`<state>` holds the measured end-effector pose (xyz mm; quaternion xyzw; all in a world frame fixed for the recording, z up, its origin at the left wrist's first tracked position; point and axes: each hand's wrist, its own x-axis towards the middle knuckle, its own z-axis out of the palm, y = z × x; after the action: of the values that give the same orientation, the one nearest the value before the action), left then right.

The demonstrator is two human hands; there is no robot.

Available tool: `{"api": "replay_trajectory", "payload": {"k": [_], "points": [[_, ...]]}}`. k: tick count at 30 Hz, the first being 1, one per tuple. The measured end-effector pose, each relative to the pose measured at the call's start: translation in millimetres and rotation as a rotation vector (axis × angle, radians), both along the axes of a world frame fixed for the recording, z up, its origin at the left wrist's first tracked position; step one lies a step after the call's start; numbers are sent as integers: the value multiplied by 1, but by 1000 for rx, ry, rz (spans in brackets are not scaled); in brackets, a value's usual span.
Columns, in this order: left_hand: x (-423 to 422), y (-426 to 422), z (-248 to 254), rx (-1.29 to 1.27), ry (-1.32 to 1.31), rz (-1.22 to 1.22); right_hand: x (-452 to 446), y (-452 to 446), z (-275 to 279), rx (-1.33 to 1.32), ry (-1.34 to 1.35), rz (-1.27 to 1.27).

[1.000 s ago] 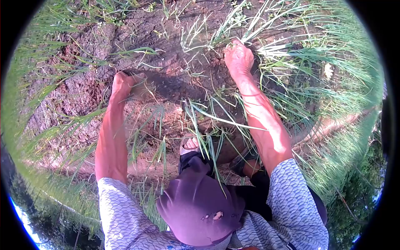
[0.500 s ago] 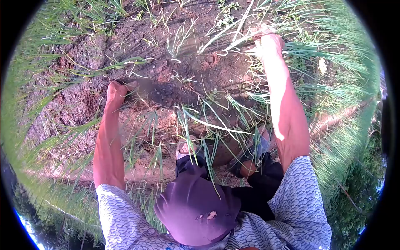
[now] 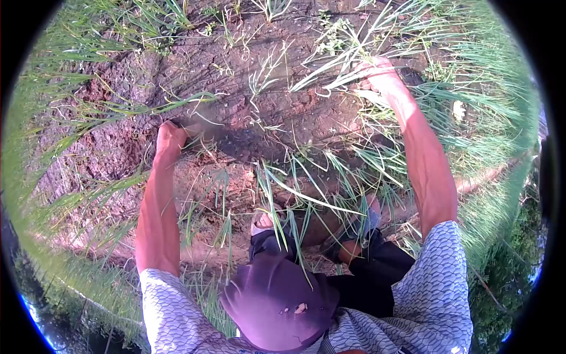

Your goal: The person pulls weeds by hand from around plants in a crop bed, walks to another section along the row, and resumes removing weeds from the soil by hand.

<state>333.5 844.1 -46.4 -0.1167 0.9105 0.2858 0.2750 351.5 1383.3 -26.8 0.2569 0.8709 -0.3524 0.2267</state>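
My right hand (image 3: 383, 76) pinches green stalks (image 3: 337, 75) extending toward my left hand (image 3: 171, 139), whose grip I can't tell.

The right hand (image 3: 380, 74) grips a clump of long green leaves (image 3: 342, 69), while the left hand (image 3: 171, 138) is curled low over the dark soil (image 3: 127, 141), with a blur beside its fingertips hiding any held thing. Between the hands lie sparse shoots (image 3: 263, 79); nearer the body than both are a bare foot (image 3: 264, 221) and a purple cap (image 3: 277, 301).
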Motion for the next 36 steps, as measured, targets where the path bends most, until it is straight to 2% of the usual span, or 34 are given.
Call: {"api": "replay_trajectory", "payload": {"k": [1,3,4,6,7,9,10,13,14,16,18,20,22,24,27,30,32,34,35,36], "points": [[1,-1,-1,-8,8,1,-3,2,9,-201,54,-216],[2,0,-2,-22,15,-1,-4,-15,78,-623,199,-180],[1,0,-3,-24,18,0,-13,-1,20,-547,306,-168],[1,0,-2,-37,20,2,-26,-11,0,-583,461,-244],[1,0,-1,-41,20,0,-42,-19,-6,-683,423,-334],[-1,-1,-1,-47,26,1,-54,-17,0,-25,193,130],[-1,-1,-1,-47,25,5,-50,-25,-3,-195,302,-17],[-3,2,6,-64,-35,30,-62,-28,-17,61,314,130],[-4,2,8,-56,-71,21,-64,-42,6,120,328,172],[-5,4,8,-59,-88,24,-73,-53,7,248,319,173],[-2,-16,-24,-18,-54,44,-81,-54,-5,459,457,287],[-2,-12,-16,-25,-68,50,-93,-58,-14,217,346,105],[-5,-3,-5,-70,-113,47,-94,-55,0,353,335,254],[1,-31,-50,41,-32,87,-99,-53,5,517,353,433],[1,-29,-46,51,-67,98,-100,-55,5,631,366,569],[-9,7,10,8,-186,99,-101,-53,7,642,406,616],[-13,32,52,17,-210,135,-100,-44,4,504,359,569],[-8,19,34,-15,-133,74,-100,-37,7,503,305,504],[-8,18,31,-31,-95,42,-98,-30,15,305,238,384],[-6,16,28,10,-97,75,-96,-24,23,129,200,92]]}}
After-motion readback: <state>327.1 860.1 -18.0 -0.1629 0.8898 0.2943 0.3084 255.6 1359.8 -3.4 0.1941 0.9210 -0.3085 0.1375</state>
